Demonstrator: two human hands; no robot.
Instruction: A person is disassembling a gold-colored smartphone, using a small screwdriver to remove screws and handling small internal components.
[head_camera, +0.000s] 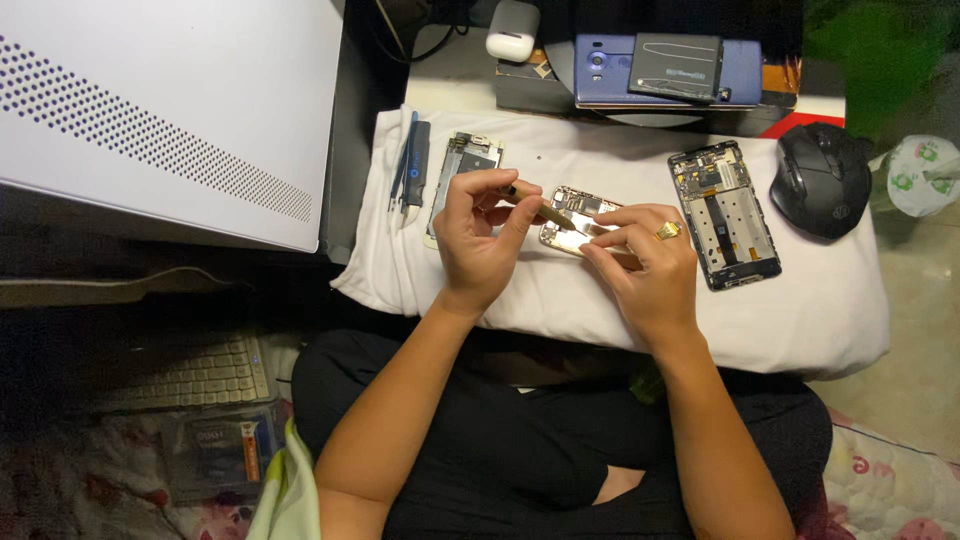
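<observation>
My left hand (482, 235) grips a thin screwdriver (548, 212) with a brass-coloured shaft, its tip angled down onto an opened gold phone body (578, 203) on the white cloth (560, 300). My right hand (645, 255), wearing a gold ring, presses its fingertips on the near edge of that phone body and covers its lower part. A second opened phone frame (724, 213) with bare circuitry lies to the right. Another phone part (462, 165) lies left, partly hidden by my left hand.
A black mouse (823, 178) sits at the cloth's right end. Blue prying tools (411, 168) lie at the left end. Behind are a blue phone with a dark battery (670, 68) and a white earbud case (512, 32). A white perforated case (160, 110) stands left; a keyboard (195, 372) lies below.
</observation>
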